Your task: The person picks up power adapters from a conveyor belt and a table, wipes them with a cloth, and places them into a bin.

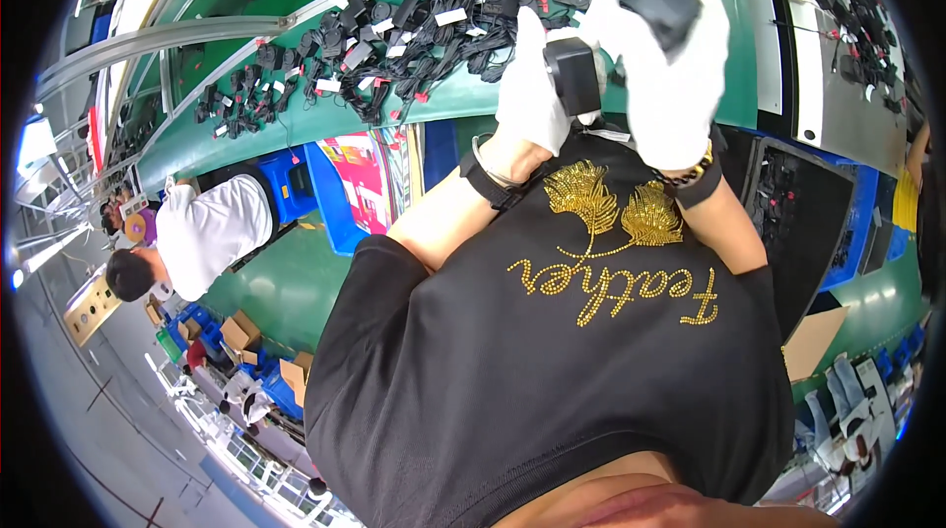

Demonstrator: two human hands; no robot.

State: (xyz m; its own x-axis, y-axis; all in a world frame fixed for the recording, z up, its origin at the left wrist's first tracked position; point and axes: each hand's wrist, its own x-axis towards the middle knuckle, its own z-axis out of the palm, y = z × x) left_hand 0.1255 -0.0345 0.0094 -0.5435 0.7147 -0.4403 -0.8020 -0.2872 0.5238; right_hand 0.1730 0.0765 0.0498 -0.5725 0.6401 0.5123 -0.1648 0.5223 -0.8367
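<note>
My left hand [532,95], in a white glove, is closed around a small black box-shaped device [575,78] held just in front of my chest. My right hand [682,85], gloved in white too, grips a second black box-shaped device [662,4], which is smeared by motion. The two hands are close together above the near edge of the green bench [453,95]. Beyond them lies a long heap of black devices with coiled cables [424,31], several with white labels and red tags.
A blue bin [333,198] with colourful printed sheets stands below the bench at left. To the right are a black tray [788,203] of dark parts and another surface [838,85] with more devices. A co-worker in white [212,232] sits at left.
</note>
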